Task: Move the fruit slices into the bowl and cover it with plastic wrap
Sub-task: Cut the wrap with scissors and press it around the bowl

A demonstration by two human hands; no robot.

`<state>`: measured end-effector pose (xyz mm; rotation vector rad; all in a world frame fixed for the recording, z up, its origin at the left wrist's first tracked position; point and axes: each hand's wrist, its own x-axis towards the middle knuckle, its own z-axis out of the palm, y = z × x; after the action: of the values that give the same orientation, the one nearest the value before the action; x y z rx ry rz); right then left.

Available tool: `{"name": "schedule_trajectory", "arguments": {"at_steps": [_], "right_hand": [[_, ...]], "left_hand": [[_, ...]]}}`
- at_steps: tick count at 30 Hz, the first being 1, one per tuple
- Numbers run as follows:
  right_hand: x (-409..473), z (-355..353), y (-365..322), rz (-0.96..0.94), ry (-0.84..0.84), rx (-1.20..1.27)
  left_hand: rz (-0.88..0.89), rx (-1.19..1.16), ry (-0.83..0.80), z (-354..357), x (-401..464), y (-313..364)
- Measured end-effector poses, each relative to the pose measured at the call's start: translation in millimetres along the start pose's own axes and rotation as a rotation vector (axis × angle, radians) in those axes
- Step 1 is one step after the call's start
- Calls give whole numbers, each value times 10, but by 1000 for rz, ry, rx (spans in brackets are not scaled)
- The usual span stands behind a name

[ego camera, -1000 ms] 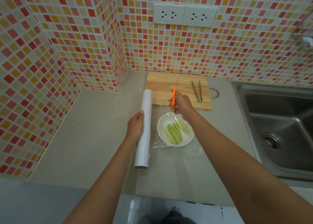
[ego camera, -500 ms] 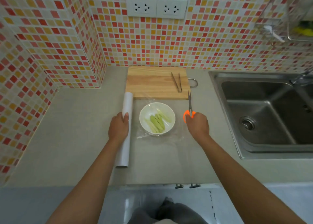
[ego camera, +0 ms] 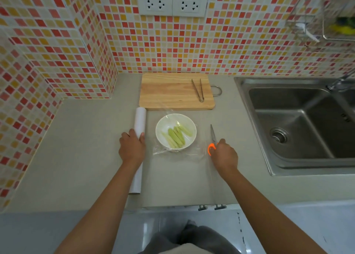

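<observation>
A white bowl (ego camera: 169, 123) holding several pale green fruit slices (ego camera: 177, 136) stands on the counter, under a clear sheet of plastic wrap (ego camera: 197, 153) that drapes over it and lies on the counter to its right. My left hand (ego camera: 131, 147) grips the white plastic wrap roll (ego camera: 140, 119), which lies lengthwise left of the bowl. My right hand (ego camera: 223, 154) holds orange-handled scissors (ego camera: 212, 138) right of the bowl, blades closed, pointing away and resting on the counter.
A wooden cutting board (ego camera: 172, 92) with metal tongs (ego camera: 197, 89) lies behind the bowl against the tiled wall. A steel sink (ego camera: 299, 123) fills the right side. Wall sockets (ego camera: 172, 3) sit above. The counter's front edge (ego camera: 172, 205) is close to me.
My right hand carried the scissors from behind the bowl over to its right side and lowered them to the counter. My left hand stayed on the roll.
</observation>
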<state>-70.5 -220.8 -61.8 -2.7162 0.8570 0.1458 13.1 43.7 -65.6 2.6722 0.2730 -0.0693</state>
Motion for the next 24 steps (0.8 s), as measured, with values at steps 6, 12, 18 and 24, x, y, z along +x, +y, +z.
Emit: {"name": "schedule_trajectory", "arguments": {"at_steps": [6, 12, 18, 24], "right_hand": [[55, -27, 37, -23, 36, -121], [93, -69, 97, -12, 62, -161], [68, -100, 144, -41, 87, -239], [124, -176, 21, -191, 196, -174]], "left_hand": [[-3, 16, 16, -18, 8, -25], [123, -5, 187, -88, -26, 32], [238, -368, 156, -96, -17, 371], [85, -537, 2, 70, 39, 653]]}}
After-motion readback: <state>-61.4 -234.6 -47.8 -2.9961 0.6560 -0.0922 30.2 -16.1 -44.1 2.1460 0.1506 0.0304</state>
